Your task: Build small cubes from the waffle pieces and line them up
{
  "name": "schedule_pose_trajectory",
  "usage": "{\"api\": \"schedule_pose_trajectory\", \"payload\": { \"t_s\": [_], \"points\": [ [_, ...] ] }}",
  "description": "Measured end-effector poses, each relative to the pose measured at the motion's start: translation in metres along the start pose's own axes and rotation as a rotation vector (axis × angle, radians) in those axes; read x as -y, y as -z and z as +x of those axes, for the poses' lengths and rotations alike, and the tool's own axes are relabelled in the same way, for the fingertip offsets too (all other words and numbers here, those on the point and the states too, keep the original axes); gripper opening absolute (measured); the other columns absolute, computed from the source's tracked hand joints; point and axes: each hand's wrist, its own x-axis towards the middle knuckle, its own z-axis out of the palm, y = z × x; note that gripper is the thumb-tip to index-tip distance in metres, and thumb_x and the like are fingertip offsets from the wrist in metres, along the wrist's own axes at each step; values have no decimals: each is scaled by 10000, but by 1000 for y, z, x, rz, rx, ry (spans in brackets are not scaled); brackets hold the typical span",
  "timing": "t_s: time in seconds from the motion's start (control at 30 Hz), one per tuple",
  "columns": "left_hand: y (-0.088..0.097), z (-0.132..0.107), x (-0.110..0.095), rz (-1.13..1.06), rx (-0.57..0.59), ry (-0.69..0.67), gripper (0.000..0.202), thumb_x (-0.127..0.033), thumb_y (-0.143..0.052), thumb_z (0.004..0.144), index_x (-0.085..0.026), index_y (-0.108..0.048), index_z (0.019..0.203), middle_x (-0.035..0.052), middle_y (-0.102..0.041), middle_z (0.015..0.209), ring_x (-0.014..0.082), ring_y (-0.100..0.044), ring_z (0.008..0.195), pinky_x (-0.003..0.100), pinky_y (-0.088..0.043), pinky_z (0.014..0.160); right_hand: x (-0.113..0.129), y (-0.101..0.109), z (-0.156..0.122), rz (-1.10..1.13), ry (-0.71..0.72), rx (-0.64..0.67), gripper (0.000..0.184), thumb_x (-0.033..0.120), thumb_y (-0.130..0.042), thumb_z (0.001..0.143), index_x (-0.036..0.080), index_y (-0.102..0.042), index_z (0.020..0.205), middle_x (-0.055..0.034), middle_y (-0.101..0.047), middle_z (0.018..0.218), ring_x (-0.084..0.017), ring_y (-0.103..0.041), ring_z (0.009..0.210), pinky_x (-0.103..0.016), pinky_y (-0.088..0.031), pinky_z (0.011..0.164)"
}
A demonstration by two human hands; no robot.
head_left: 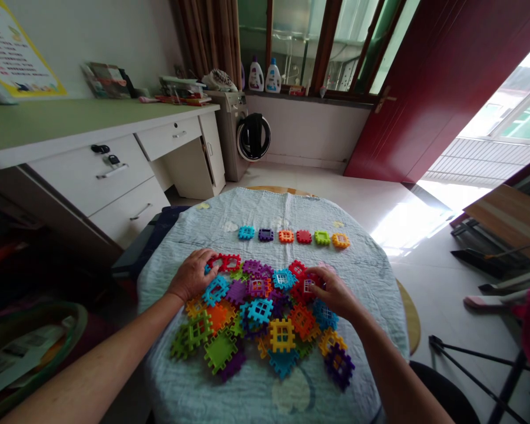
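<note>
Flat and open, the left hand (191,275) lies against a red plastic block (225,262), the right hand's (331,291) grip unclear; a hasty tug could scatter the loose heap (260,318).

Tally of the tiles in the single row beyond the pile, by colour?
blue tile: 1
purple tile: 1
orange tile: 1
red tile: 1
green tile: 1
amber tile: 1
Total: 6
</note>
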Motion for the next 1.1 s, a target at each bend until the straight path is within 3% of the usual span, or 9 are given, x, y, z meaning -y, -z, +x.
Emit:
{"api": "schedule_pose_trajectory", "payload": {
  "t_s": [0.13, 0.27, 0.4, 0.57, 0.7, 0.83, 0.97, 1.1],
  "points": [
    [0, 0, 1, -1, 0, 5, 191, -323, -512, 857, -194, -592, 973, 95, -662, 1014, 264, -605, 1008, 419, -482, 956, 4, 1, -1, -124, 54, -62, 476, 300, -638, 809, 240, -565, 1276, -108, -562, 1173, -270, -534, 1108, -506, -446, 1002],
    [-1, 0, 3, -12, -8, 10, 207, -352, -511, 867, -197, -598, 975, 90, -666, 1007, 258, -611, 990, 413, -488, 943, 5, 1, -2, -164, 146, 36, 574, 205, -664, 724, 259, -565, 1287, -92, -565, 1228, -287, -494, 1178, -555, -349, 1089],
    [-2, 0, 4, -13, -20, 17, 223, -371, -505, 868, -202, -599, 977, 85, -670, 1003, 255, -615, 989, 411, -489, 944, 0, -2, -2, -161, 187, 116, 592, 85, -590, 677, 264, -589, 1241, -83, -596, 1165, -263, -521, 1112, -530, -384, 1056],
    [-3, -1, 5, -17, -13, 22, 207, -359, -517, 859, -210, -596, 980, 79, -669, 1012, 256, -614, 999, 409, -489, 946, 3, 1, -1, -184, 201, 85, 537, 82, -609, 675, 285, -604, 1173, -60, -594, 1069, -254, -530, 1057, -538, -371, 1051],
    [-2, -1, 5, -25, -11, 29, 217, -354, -523, 856, -204, -597, 994, 82, -666, 1022, 259, -609, 1014, 410, -484, 955, 18, 5, -1, -173, 262, 74, 534, 110, -631, 731, 301, -574, 1227, -64, -579, 1175, -248, -513, 1106, -509, -377, 1053],
    [-2, -1, 4, -21, -1, 34, 199, -339, -527, 855, -200, -595, 981, 84, -665, 1018, 260, -606, 1008, 413, -481, 952, 30, 2, -1, -173, 268, 164, 577, 81, -611, 730, 312, -565, 1257, -62, -552, 1289, -250, -492, 1148, -477, -419, 1026],
    [-1, 0, 3, -11, -2, 30, 179, -332, -522, 865, -205, -585, 974, 75, -659, 1000, 251, -605, 993, 396, -483, 940, 28, 0, -2, -138, 261, 265, 643, 42, -586, 709, 290, -531, 1300, -69, -546, 1306, -240, -487, 1175, -462, -413, 1047],
    [0, 0, 2, -10, 1, 29, 172, -327, -521, 864, -204, -583, 968, 77, -655, 1001, 253, -602, 996, 399, -479, 944, 24, 1, -3, -131, 241, 276, 606, 39, -574, 728, 279, -539, 1283, -65, -548, 1302, -232, -482, 1184, -447, -410, 1044]
  ]
}}
